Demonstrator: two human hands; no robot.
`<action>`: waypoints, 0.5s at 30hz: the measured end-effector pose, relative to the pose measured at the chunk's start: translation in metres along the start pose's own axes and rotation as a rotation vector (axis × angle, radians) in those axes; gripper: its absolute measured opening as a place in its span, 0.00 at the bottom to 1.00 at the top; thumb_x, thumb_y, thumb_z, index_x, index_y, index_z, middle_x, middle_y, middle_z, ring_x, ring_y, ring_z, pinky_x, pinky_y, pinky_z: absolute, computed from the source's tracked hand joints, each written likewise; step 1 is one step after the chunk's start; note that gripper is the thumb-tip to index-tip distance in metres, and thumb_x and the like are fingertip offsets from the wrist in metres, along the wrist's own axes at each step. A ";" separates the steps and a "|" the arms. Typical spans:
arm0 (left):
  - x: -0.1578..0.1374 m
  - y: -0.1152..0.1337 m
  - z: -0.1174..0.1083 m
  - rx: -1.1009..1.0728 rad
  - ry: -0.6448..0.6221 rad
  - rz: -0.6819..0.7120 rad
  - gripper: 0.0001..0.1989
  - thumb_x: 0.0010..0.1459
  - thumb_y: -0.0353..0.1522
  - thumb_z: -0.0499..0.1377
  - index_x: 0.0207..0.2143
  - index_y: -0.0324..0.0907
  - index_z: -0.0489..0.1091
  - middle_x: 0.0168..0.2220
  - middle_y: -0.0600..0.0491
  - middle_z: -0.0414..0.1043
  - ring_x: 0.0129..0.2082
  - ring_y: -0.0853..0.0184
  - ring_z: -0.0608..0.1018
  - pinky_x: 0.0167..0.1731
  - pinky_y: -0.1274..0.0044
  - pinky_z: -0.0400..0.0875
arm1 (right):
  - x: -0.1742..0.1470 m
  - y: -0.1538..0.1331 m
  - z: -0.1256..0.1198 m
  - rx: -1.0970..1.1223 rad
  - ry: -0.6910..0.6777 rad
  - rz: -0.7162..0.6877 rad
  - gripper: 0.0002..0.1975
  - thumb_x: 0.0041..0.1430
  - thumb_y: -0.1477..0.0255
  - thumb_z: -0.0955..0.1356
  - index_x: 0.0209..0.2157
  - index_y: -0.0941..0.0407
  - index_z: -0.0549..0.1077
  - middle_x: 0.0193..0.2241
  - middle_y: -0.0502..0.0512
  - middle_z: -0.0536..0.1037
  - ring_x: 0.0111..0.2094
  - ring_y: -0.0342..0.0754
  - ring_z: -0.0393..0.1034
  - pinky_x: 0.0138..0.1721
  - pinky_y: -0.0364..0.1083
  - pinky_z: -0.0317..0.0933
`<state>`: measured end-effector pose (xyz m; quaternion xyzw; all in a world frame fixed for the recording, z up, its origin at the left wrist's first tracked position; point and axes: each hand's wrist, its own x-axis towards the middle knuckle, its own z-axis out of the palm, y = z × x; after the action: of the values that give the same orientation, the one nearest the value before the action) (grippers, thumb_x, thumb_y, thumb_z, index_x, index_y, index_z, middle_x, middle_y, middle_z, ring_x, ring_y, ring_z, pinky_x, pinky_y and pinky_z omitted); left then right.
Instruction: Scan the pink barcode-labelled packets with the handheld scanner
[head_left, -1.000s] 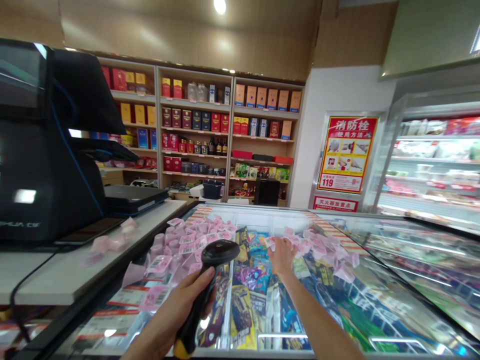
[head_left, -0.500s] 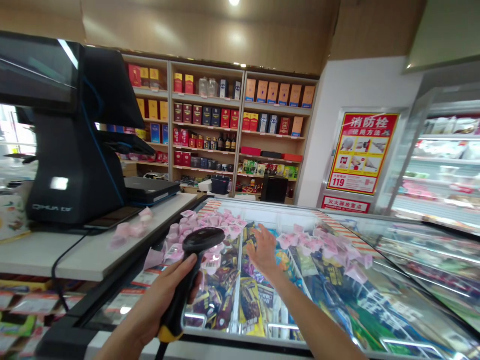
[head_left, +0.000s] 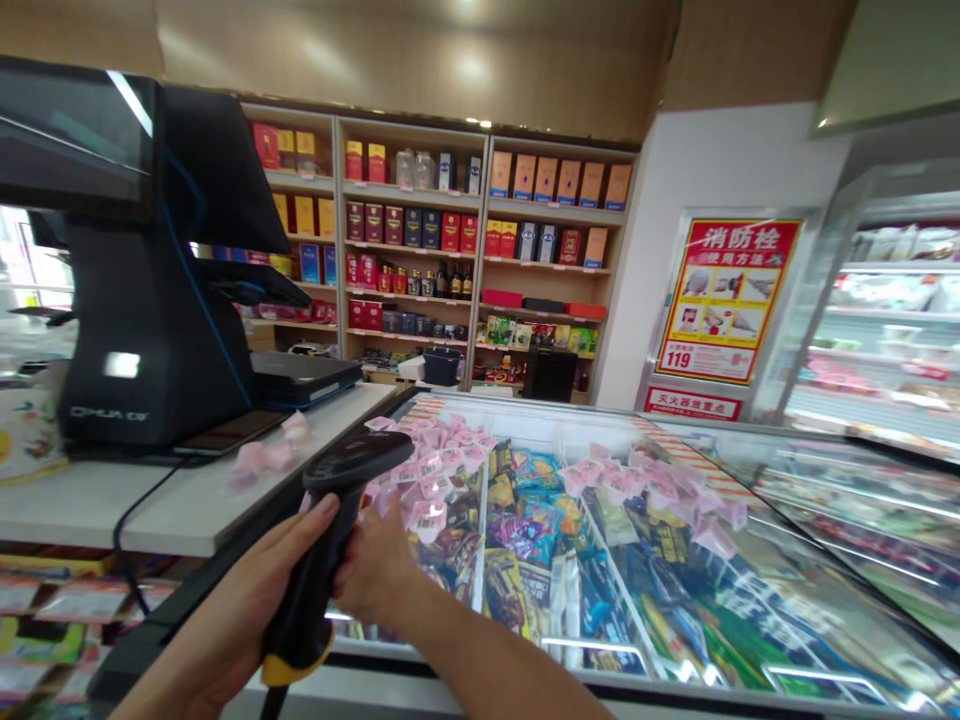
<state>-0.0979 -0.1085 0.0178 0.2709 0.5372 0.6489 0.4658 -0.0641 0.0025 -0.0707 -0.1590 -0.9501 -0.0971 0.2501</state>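
My left hand point(head_left: 259, 585) is closed around the handle of a black barcode scanner point(head_left: 360, 455) with a yellow band at its base and a cable below. The scanner's head is tilted to the right, above the left side of a glass-topped freezer. Just right of the handle is my right hand point(head_left: 379, 570), its fingertips mostly hidden behind the scanner; whether they hold or touch anything cannot be made out. Beyond both hands lies a heap of pink translucent pieces point(head_left: 429, 520), several bearing barcode labels. Under the glass are packaged ice creams point(head_left: 504, 590).
A black checkout terminal point(head_left: 150, 300) stands on a white counter point(head_left: 165, 520) at left, with a few pink pieces point(head_left: 259, 460) and a cable. More pink pieces point(head_left: 660, 485) lie on the freezer point(head_left: 637, 640) at right. Shelves of boxes point(head_left: 412, 230) line the back wall.
My right hand has swung left from above the freezer's middle to beside the scanner. My left hand and the scanner have moved left and slightly down.
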 end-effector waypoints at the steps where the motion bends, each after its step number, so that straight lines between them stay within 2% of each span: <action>1: 0.000 0.001 -0.004 -0.001 0.007 -0.006 0.15 0.41 0.39 0.58 0.30 0.38 0.66 0.15 0.57 0.68 0.15 0.73 0.69 0.14 0.83 0.63 | 0.002 0.002 0.002 0.001 0.007 0.003 0.13 0.50 0.66 0.58 0.38 0.53 0.64 0.41 0.51 0.67 0.48 0.54 0.51 0.48 0.62 0.39; 5: -0.001 0.005 -0.017 -0.012 0.052 -0.029 0.16 0.41 0.41 0.58 0.27 0.38 0.65 0.17 0.56 0.69 0.15 0.73 0.68 0.12 0.84 0.62 | -0.003 0.027 0.006 0.031 0.033 0.024 0.14 0.52 0.68 0.58 0.41 0.51 0.63 0.41 0.49 0.68 0.46 0.52 0.54 0.47 0.61 0.41; 10: -0.003 0.007 -0.021 -0.043 0.068 -0.025 0.15 0.41 0.41 0.58 0.28 0.38 0.65 0.17 0.56 0.68 0.15 0.75 0.67 0.12 0.84 0.62 | -0.023 0.070 -0.003 0.015 0.025 0.149 0.15 0.51 0.69 0.59 0.43 0.52 0.62 0.45 0.53 0.65 0.47 0.51 0.53 0.48 0.60 0.39; 12: -0.003 0.006 -0.021 -0.050 0.062 -0.032 0.15 0.41 0.40 0.58 0.29 0.38 0.65 0.17 0.56 0.68 0.15 0.74 0.67 0.12 0.84 0.62 | -0.025 0.070 -0.011 0.019 0.042 0.179 0.19 0.49 0.67 0.61 0.45 0.53 0.60 0.48 0.56 0.62 0.49 0.53 0.50 0.49 0.60 0.37; 15: -0.003 0.006 -0.022 -0.052 0.057 -0.029 0.17 0.40 0.41 0.59 0.32 0.40 0.65 0.18 0.56 0.69 0.16 0.72 0.68 0.13 0.83 0.63 | -0.012 0.037 -0.018 0.079 0.103 0.093 0.26 0.47 0.61 0.61 0.49 0.52 0.56 0.52 0.55 0.56 0.52 0.54 0.45 0.50 0.60 0.34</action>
<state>-0.1169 -0.1206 0.0176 0.2324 0.5372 0.6632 0.4665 -0.0333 0.0287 -0.0578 -0.1876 -0.9307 -0.0560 0.3091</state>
